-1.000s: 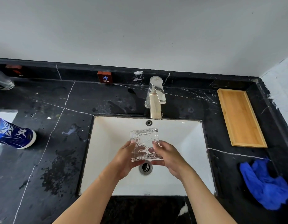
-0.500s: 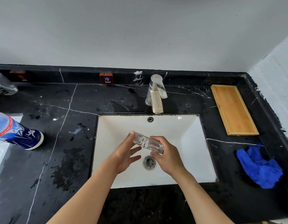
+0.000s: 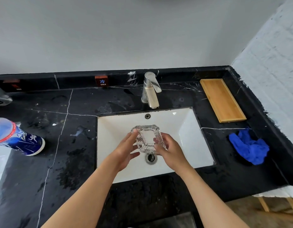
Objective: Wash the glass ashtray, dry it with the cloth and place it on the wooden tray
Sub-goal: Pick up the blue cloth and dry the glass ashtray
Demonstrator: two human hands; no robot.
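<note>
The clear ribbed glass ashtray (image 3: 147,137) is held over the white sink (image 3: 188,129), above the drain, its hollow side turned up toward me. My left hand (image 3: 126,150) grips its left edge and my right hand (image 3: 170,148) grips its right edge. The wooden tray (image 3: 222,99) lies on the black counter to the right of the tap, with nothing on it. The crumpled blue cloth (image 3: 249,148) lies on the counter in front of the tray. No water runs from the tap.
A chrome tap (image 3: 150,91) stands behind the sink. A blue and white bottle (image 3: 17,137) lies on its side on the wet black counter (image 3: 60,145) at the left. The white wall closes off the right side.
The ashtray went from upright facing me to edge-on, and now lies tilted with its hollow side up. Both hands stayed on it. My view shifted down and right.
</note>
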